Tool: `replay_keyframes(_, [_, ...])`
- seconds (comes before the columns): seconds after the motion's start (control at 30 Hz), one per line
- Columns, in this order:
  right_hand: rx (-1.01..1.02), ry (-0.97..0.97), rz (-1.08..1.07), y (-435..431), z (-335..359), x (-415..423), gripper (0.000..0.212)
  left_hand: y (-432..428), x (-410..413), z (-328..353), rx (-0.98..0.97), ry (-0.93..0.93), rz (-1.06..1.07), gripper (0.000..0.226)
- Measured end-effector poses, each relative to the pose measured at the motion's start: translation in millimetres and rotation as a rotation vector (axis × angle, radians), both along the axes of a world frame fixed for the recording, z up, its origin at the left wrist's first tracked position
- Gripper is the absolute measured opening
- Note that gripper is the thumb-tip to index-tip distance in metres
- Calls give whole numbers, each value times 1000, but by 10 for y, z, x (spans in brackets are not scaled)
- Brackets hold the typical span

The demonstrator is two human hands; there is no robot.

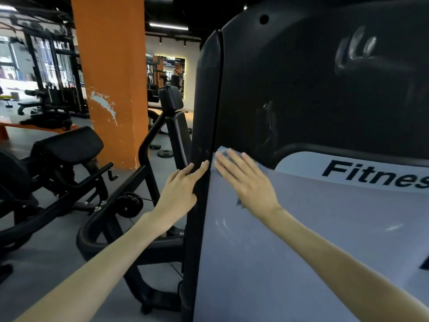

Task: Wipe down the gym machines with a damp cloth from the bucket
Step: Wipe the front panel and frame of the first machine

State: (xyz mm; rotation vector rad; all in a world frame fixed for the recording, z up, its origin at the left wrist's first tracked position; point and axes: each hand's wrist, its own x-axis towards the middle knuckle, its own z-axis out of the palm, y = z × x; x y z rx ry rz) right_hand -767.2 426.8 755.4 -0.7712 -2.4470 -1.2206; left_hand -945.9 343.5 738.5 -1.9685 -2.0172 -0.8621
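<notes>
the right hand [249, 182] presses the blue cloth [220, 151] flat-fingered on the machine shroud [301, 94], smudges lying above it (the nearer hand), while the left hand [180, 189] rests open on the shroud's edge.

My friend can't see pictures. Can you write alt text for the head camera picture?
A person's right hand presses a blue cloth flat against a gym machine's panel, while the left hand rests on the panel's black side edge. Behind stand an orange pillar and other black machines.
</notes>
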Motion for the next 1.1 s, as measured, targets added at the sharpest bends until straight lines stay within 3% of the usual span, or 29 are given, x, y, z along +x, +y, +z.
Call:
replay_keyframes(0.13, [57,-501,-12,-5,-974,65,83,-10,-28,-16,-59,59,19,87])
replay_keyframes(0.2, [89,-641,-2,-6,-1207,128,80,-19,-22,-17,-47,101,50,88])
replay_keyframes(0.27, [111,-565,42,2,-1048,128,92,-28,0,-16,-44,134,55,88])
replay_keyframes(0.37, [41,-223,39,39,-523,58,131,-8,26,-31,-26,107,31,89])
replay_keyframes(0.4, [28,-134,21,45,-385,38,137,7,30,-42,-14,84,18,89])
replay_keyframes(0.47, [17,-47,-10,33,-371,29,126,19,45,-78,4,37,0,89])
replay_keyframes(0.5, [7,-97,-10,20,-517,54,112,16,59,-94,7,25,-1,89])
replay_keyframes(0.57, [42,-410,4,-6,-950,146,85,9,78,-118,1,34,-2,90])
replay_keyframes(0.63, [78,-647,-4,-16,-1164,226,76,6,74,-105,5,50,0,89])
replay_keyframes(0.7, [117,-590,65,31,-996,209,79,12,70,-82,23,55,3,88])
replay_keyframes(0.83, [0,-110,31,11,-181,40,132,9,153,-96,52,22,1,85])
replay_keyframes(0.9, [-2,4,-24,-20,-106,19,135,6,194,-129,56,25,9,84])
replay_keyframes(0.97, [-20,-84,-35,-26,-350,36,126,18,190,-144,65,49,20,84])
replay_keyframes(1.03, [-16,-304,-5,-45,-559,69,115,23,166,-132,72,77,32,83])
replay_keyframes(1.1, [30,-360,6,-25,-435,63,123,10,155,-113,78,63,18,83])
